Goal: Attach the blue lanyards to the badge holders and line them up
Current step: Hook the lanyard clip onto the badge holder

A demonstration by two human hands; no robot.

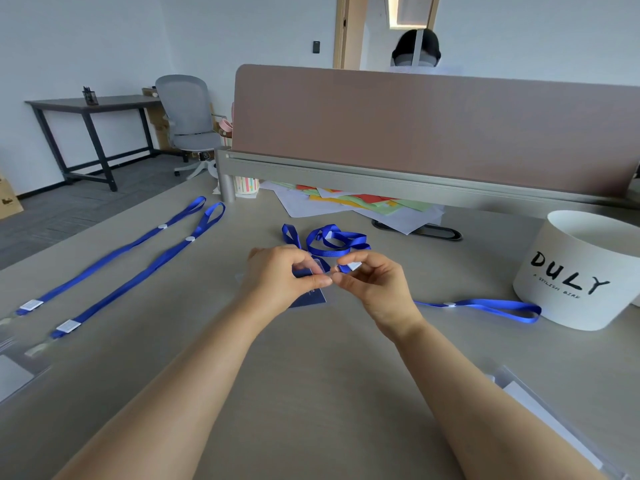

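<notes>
Lanyard clip (352, 267) is pinched by the right hand (377, 289). Badge holder (310, 297) is pinched by the left hand (278, 278), left of the tub (585, 247).

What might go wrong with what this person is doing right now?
The lanyard being clipped lies in a tangled heap behind the hands; pulling it straight may knot it. The right hand pinches only its small clip, and the left hand holds the badge holder, so either may slip. A spare lanyard beside the right wrist might get dragged.
</notes>
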